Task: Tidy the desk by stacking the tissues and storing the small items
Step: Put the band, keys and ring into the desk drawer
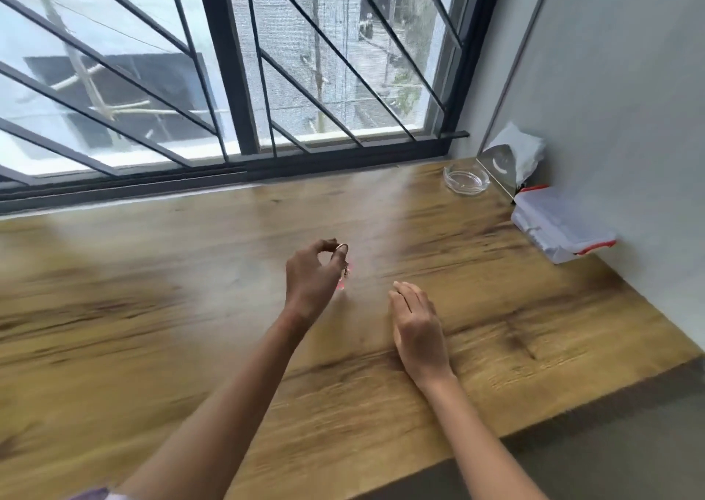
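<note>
Wooden desk [152,309]: your left hand [311,282] pinches a ringed keychain [342,285], your right hand [417,328] hovers relaxed, empty; storing it probably calls for reaching the glass dish [466,182].

One table [152,309] is carrying one glass ashtray [466,179], one mirrored tissue holder [499,171] and one stack of wrapped tissue packs [557,225], too blurred for counting the packs. Two hands are showing, one left hand [311,278] and one right hand [417,328], plus one key ring [342,248].

Ashtray [466,181] left of tissue packs [560,228]
</note>
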